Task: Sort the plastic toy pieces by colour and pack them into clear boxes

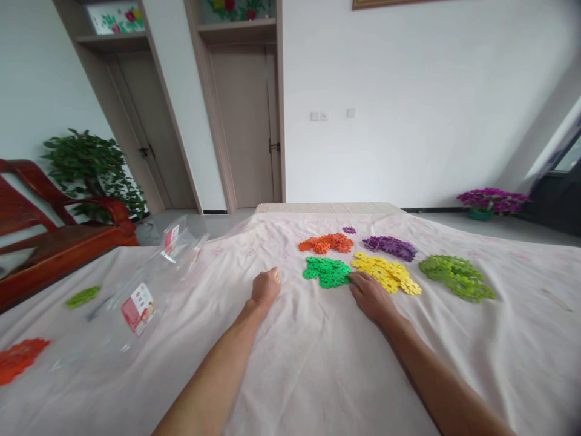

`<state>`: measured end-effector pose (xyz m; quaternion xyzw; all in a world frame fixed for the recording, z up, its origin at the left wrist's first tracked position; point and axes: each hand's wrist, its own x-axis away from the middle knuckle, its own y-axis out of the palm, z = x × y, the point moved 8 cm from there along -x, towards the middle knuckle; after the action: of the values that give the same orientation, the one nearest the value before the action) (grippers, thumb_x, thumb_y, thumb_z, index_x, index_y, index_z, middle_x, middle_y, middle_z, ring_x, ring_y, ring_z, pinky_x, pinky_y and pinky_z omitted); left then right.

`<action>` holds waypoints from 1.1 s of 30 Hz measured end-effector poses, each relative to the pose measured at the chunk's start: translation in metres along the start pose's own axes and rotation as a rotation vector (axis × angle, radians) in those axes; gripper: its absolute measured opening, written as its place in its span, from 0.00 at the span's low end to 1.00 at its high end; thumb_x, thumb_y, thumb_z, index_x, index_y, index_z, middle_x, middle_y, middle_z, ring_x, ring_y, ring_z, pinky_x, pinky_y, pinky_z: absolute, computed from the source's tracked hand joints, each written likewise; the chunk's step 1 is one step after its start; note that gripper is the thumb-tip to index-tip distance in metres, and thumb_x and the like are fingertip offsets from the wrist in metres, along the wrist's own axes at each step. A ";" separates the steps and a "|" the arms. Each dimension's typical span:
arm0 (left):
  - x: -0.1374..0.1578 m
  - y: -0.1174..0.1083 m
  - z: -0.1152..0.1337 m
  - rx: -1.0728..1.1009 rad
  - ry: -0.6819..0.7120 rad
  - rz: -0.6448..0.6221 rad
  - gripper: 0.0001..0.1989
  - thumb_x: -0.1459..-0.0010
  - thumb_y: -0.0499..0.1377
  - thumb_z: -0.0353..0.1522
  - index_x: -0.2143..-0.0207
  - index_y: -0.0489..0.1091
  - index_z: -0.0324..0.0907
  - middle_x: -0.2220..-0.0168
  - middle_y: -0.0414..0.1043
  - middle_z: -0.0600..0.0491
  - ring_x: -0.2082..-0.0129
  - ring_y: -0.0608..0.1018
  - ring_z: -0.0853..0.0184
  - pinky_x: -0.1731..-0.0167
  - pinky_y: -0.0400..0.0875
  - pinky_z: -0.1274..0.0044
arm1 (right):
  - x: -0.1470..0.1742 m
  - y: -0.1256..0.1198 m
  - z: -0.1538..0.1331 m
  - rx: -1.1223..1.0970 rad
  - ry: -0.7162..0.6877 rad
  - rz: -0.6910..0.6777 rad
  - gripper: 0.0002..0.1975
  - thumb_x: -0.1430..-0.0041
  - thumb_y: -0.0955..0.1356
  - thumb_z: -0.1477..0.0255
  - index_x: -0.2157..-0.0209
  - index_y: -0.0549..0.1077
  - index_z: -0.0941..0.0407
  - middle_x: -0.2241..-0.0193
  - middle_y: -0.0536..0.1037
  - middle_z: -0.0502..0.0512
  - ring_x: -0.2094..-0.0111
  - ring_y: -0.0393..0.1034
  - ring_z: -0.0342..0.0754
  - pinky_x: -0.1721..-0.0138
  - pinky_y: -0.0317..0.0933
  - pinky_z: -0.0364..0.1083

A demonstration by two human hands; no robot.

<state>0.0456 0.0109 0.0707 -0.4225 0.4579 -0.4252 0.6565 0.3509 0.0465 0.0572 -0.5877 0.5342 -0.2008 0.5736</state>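
My left hand [267, 287] rests on the cloth as a closed fist, left of the green pile, with nothing showing in it. At the right edge of the green flower-shaped plastic discs [327, 272], the fingers of my right hand [370, 295] reach out and touch the pile, thumb and forefinger a little apart. Just beyond that hand lies a pile of yellow discs [384, 270], partly covered by it. Orange discs [327, 243] and purple discs [390, 247] form heaps farther back. Light-green discs [456, 277] are heaped to the right.
Clear plastic bags [122, 321] with red-and-white labels lie on the left. Near them are a few light-green pieces [83, 297] and red-orange pieces [20, 358]. A lone purple disc [349, 230] sits at the back. The pinkish tablecloth [290, 375] is wrinkled. A wooden chair [63, 212] stands left.
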 end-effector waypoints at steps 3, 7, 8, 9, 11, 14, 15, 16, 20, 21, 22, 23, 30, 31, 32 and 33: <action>0.002 -0.011 -0.005 0.021 -0.019 0.049 0.13 0.39 0.48 0.28 0.64 0.72 0.44 0.68 0.76 0.47 0.66 0.77 0.62 0.68 0.60 0.74 | -0.001 0.002 0.001 0.003 -0.013 0.008 0.19 0.36 0.58 0.68 0.48 0.72 0.56 0.50 0.74 0.60 0.48 0.67 0.51 0.45 0.58 0.50; 0.003 -0.054 -0.016 0.045 -0.046 0.193 0.12 0.39 0.49 0.28 0.56 0.68 0.43 0.59 0.74 0.45 0.56 0.73 0.59 0.57 0.61 0.71 | -0.002 0.005 0.005 0.018 -0.007 -0.001 0.19 0.36 0.58 0.68 0.48 0.72 0.55 0.49 0.73 0.60 0.48 0.66 0.52 0.45 0.58 0.50; 0.005 -0.075 -0.020 0.079 -0.048 0.306 0.12 0.40 0.51 0.29 0.55 0.67 0.42 0.57 0.72 0.44 0.53 0.72 0.58 0.52 0.60 0.69 | -0.002 0.006 0.005 0.020 -0.006 -0.002 0.19 0.36 0.58 0.68 0.48 0.72 0.55 0.49 0.73 0.60 0.48 0.67 0.52 0.45 0.58 0.50; 0.008 -0.098 -0.026 0.101 -0.060 0.422 0.14 0.41 0.53 0.30 0.52 0.66 0.42 0.54 0.71 0.44 0.51 0.70 0.55 0.49 0.59 0.66 | -0.002 0.006 0.006 0.021 -0.007 -0.001 0.19 0.36 0.58 0.67 0.48 0.72 0.55 0.49 0.73 0.59 0.48 0.67 0.52 0.45 0.58 0.50; 0.013 -0.139 -0.041 0.109 -0.100 0.606 0.21 0.41 0.54 0.31 0.44 0.60 0.43 0.48 0.66 0.43 0.46 0.66 0.52 0.46 0.56 0.62 | -0.002 0.006 0.006 0.019 -0.011 0.001 0.20 0.36 0.58 0.67 0.48 0.71 0.55 0.48 0.73 0.60 0.48 0.67 0.53 0.45 0.58 0.51; 0.015 -0.188 -0.072 0.063 -0.227 0.783 0.31 0.42 0.56 0.33 0.37 0.51 0.45 0.40 0.56 0.42 0.40 0.59 0.50 0.42 0.52 0.59 | -0.002 0.007 0.007 0.002 -0.001 -0.001 0.20 0.37 0.58 0.66 0.48 0.72 0.55 0.48 0.73 0.60 0.48 0.67 0.54 0.46 0.59 0.52; 0.014 -0.198 -0.084 0.048 -0.276 0.815 0.34 0.43 0.57 0.33 0.36 0.48 0.44 0.38 0.53 0.42 0.38 0.57 0.50 0.41 0.51 0.58 | -0.003 0.007 0.008 -0.008 0.004 -0.003 0.20 0.37 0.59 0.66 0.48 0.72 0.54 0.48 0.73 0.60 0.48 0.67 0.54 0.46 0.59 0.52; 0.012 -0.206 -0.097 0.039 -0.321 0.832 0.37 0.44 0.59 0.33 0.36 0.46 0.44 0.37 0.51 0.41 0.37 0.55 0.49 0.41 0.50 0.58 | -0.003 0.007 0.009 -0.017 0.009 -0.004 0.20 0.37 0.59 0.66 0.48 0.72 0.54 0.48 0.73 0.60 0.48 0.67 0.54 0.46 0.59 0.52; 0.000 -0.215 -0.142 0.001 -0.448 0.802 0.43 0.48 0.62 0.32 0.35 0.42 0.44 0.37 0.49 0.38 0.36 0.53 0.47 0.41 0.50 0.55 | -0.004 0.007 0.011 -0.040 0.011 -0.007 0.20 0.38 0.60 0.66 0.47 0.72 0.53 0.49 0.73 0.59 0.48 0.67 0.54 0.45 0.59 0.53; -0.002 -0.214 -0.152 -0.006 -0.478 0.788 0.43 0.48 0.62 0.32 0.35 0.42 0.43 0.37 0.51 0.38 0.37 0.55 0.46 0.42 0.51 0.55 | -0.004 0.008 0.011 -0.041 0.006 -0.005 0.20 0.38 0.59 0.66 0.47 0.71 0.53 0.49 0.73 0.59 0.48 0.67 0.54 0.45 0.59 0.52; -0.005 -0.212 -0.160 -0.014 -0.505 0.770 0.44 0.49 0.62 0.31 0.35 0.42 0.42 0.38 0.53 0.37 0.37 0.56 0.46 0.42 0.53 0.55 | -0.004 0.008 0.011 -0.041 0.000 -0.004 0.20 0.38 0.59 0.66 0.47 0.71 0.54 0.48 0.73 0.59 0.48 0.67 0.54 0.45 0.59 0.52; -0.007 -0.210 -0.168 -0.020 -0.530 0.738 0.44 0.49 0.62 0.30 0.35 0.42 0.40 0.40 0.57 0.36 0.39 0.58 0.45 0.43 0.55 0.55 | -0.004 0.008 0.011 -0.040 -0.003 -0.002 0.20 0.38 0.59 0.66 0.47 0.71 0.54 0.48 0.73 0.60 0.48 0.67 0.54 0.45 0.59 0.52; -0.025 -0.196 -0.215 -0.011 -0.646 0.444 0.42 0.46 0.58 0.30 0.34 0.37 0.44 0.44 0.64 0.37 0.50 0.73 0.45 0.54 0.66 0.56 | -0.003 0.007 0.010 -0.045 0.020 0.001 0.20 0.38 0.59 0.67 0.48 0.73 0.53 0.49 0.73 0.59 0.48 0.67 0.53 0.45 0.58 0.51; -0.026 -0.195 -0.221 -0.016 -0.656 0.428 0.41 0.45 0.57 0.30 0.34 0.38 0.45 0.44 0.65 0.37 0.50 0.73 0.45 0.55 0.66 0.56 | -0.003 0.006 0.010 -0.044 0.018 0.000 0.20 0.38 0.59 0.67 0.48 0.73 0.53 0.49 0.73 0.59 0.48 0.67 0.53 0.45 0.58 0.51; -0.027 -0.193 -0.227 -0.019 -0.674 0.414 0.40 0.45 0.57 0.31 0.34 0.40 0.46 0.44 0.65 0.38 0.50 0.73 0.45 0.55 0.66 0.55 | -0.003 0.006 0.010 -0.043 0.017 0.000 0.20 0.38 0.59 0.67 0.48 0.73 0.53 0.49 0.73 0.59 0.48 0.67 0.53 0.45 0.59 0.51; -0.028 -0.192 -0.233 -0.022 -0.700 0.396 0.40 0.46 0.58 0.31 0.35 0.43 0.46 0.45 0.67 0.38 0.50 0.73 0.45 0.55 0.65 0.55 | -0.003 0.006 0.010 -0.041 0.015 0.000 0.20 0.38 0.59 0.67 0.48 0.73 0.53 0.49 0.73 0.59 0.48 0.67 0.53 0.45 0.59 0.51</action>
<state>-0.2170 -0.0551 0.2064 -0.4524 0.2836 -0.1159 0.8375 0.3556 0.0550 0.0505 -0.5978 0.5425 -0.1941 0.5574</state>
